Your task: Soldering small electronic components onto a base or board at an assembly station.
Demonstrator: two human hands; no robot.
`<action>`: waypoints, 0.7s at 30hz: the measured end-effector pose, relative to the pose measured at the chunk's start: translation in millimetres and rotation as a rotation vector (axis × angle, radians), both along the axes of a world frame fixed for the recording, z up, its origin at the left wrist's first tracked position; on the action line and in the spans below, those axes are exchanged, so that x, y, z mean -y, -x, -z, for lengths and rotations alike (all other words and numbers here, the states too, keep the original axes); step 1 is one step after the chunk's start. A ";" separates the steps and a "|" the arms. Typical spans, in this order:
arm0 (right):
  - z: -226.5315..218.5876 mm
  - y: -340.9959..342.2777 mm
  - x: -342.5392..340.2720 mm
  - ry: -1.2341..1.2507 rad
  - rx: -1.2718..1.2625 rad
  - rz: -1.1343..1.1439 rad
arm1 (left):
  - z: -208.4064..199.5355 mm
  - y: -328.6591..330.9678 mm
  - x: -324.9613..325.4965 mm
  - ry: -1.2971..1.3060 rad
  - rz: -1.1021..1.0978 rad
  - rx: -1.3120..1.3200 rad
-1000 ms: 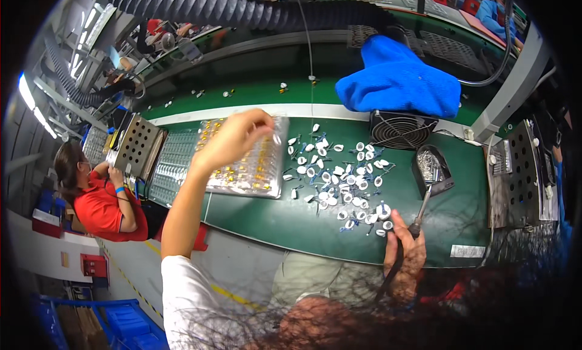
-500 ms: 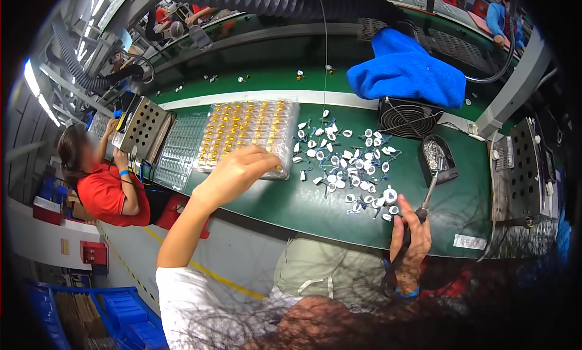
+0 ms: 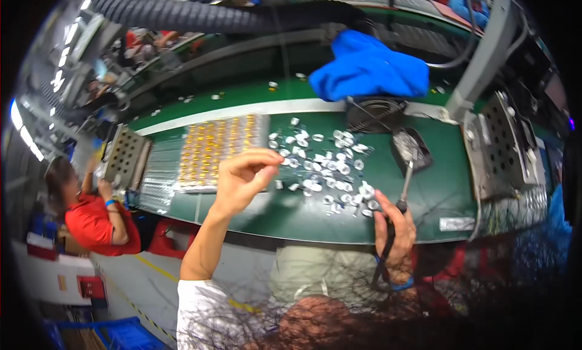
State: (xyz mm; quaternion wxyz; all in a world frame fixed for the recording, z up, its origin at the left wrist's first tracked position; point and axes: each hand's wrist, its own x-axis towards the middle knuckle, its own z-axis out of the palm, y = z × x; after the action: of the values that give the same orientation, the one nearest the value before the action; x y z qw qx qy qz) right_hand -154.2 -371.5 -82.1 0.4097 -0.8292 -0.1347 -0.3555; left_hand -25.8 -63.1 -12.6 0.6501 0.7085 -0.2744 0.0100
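My left hand [image 3: 242, 179] is raised over the bench between the tray and the white parts. Its fingers are curved, with thumb and fingertips slightly apart and nothing visible between them. The clear tray [image 3: 264, 131] holds rows of small yellow pieces, left of that hand. Low on the right, my right hand [image 3: 397, 232] grips a soldering iron [image 3: 408, 181] with a dark handle. Its metal shaft points away toward a black box [image 3: 418, 145] of silvery material. A larger white part [image 3: 366, 190] is at the right fingertips. Many small white parts [image 3: 330, 165] with dark leads lie scattered between my hands.
A black fan [image 3: 376, 114] stands at the back under a blue cloth [image 3: 370, 68]. Perforated metal boxes stand at the left [image 3: 124, 156] and right [image 3: 498, 141]. Stacked clear trays [image 3: 160, 171] lie left. A person in red [image 3: 100, 219] works farther left. A grey hose [image 3: 182, 13] crosses overhead.
My left hand has left the tray and moved right, toward the white parts, its fingers parting. My right hand still holds the soldering iron. The whole view has shifted and is blurred.
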 end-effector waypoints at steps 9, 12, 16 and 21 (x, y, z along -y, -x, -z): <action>-9.9 24.1 20.7 -0.079 -0.044 -0.070 | 5.5 -28.4 90.7 0.248 0.223 -0.429; -11.2 33.4 24.1 -0.087 -0.004 -0.066 | 8.7 -30.7 101.8 0.089 0.197 -0.299; -11.3 42.9 24.3 -0.108 -0.036 -0.064 | 17.3 -28.9 105.4 0.095 0.203 -0.376; -6.6 41.1 24.1 -0.123 -0.048 -0.091 | 27.2 -23.1 112.3 0.205 0.214 -0.451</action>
State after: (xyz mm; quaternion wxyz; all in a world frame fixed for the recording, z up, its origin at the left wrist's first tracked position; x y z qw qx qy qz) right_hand -195.3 -395.6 -75.4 0.4787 -0.8038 -0.1402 -0.3243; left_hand -2.7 -175.4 -39.8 0.7607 0.5901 -0.1935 -0.1890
